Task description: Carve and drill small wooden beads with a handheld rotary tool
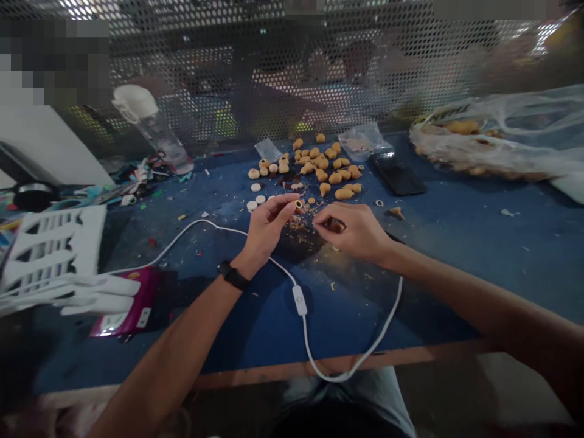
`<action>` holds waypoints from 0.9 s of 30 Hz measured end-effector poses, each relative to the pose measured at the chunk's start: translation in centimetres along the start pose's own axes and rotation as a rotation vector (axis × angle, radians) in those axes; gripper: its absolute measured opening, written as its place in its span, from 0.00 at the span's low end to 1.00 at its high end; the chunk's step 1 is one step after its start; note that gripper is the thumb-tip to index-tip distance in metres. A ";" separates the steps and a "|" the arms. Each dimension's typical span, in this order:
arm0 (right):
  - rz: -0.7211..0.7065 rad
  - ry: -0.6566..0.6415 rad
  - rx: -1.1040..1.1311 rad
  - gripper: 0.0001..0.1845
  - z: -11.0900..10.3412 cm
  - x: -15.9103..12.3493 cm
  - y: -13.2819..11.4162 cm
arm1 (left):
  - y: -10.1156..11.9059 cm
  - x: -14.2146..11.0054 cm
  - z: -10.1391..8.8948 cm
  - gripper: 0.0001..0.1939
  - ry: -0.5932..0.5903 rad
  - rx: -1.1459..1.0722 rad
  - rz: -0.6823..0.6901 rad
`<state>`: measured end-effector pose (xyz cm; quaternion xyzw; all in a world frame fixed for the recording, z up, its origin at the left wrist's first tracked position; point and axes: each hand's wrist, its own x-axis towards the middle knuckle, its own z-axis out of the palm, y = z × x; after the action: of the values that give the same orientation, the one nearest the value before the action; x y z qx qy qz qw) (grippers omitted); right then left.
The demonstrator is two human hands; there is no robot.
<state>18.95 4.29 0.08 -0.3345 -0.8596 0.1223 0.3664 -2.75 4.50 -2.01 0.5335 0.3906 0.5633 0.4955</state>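
Note:
My left hand [272, 222] grips a small tan gourd [298, 205] between thumb and fingers. A dark round opening in it faces right. Just to the right, my right hand [349, 228] is closed in a pinch; whatever its fingertips hold is too small to make out. Shavings [301, 226] lie on the blue table [255, 340] between the two hands. Beyond them sits a cluster of whole small gourds [335, 177]. Several cut gourds [264, 172] with dark openings stand to its left, near white round discs [256, 188].
A white cable with an inline switch [299, 299] loops in front of my hands. Right of the gourds are a black phone [396, 173] and a large plastic bag [493, 140]. A bottle [159, 137], scraps and a white slotted rack [52, 243] stand left. Perforated metal [205, 79] backs the table.

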 end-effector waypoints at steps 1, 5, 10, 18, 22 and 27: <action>0.005 0.032 0.056 0.06 -0.4 -0.4 -0.1 | 0.1 -0.2 0.2 0.16 -0.030 -0.004 -0.010; 0.004 0.137 0.113 0.03 -1.5 -1.2 0.0 | 0.4 -0.9 0.7 0.15 -0.107 0.007 -0.037; -0.003 0.208 0.117 0.04 -1.9 -1.2 -0.1 | 0.9 -1.2 0.9 0.16 -0.155 0.014 -0.067; -0.075 0.295 0.138 0.06 -1.4 -1.6 -0.6 | 1.0 -1.4 1.0 0.20 -0.225 0.003 -0.086; -0.130 0.296 0.121 0.09 -1.2 -1.8 -0.6 | 1.1 -1.5 1.1 0.20 -0.253 0.000 -0.104; -0.263 0.288 0.069 0.13 -0.9 -2.1 -0.3 | 1.2 -1.6 1.2 0.20 -0.255 -0.003 -0.102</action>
<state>20.54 2.66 -0.32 -0.2205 -0.8299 0.0535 0.5097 -1.87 2.56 -1.10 0.5797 0.3502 0.4655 0.5698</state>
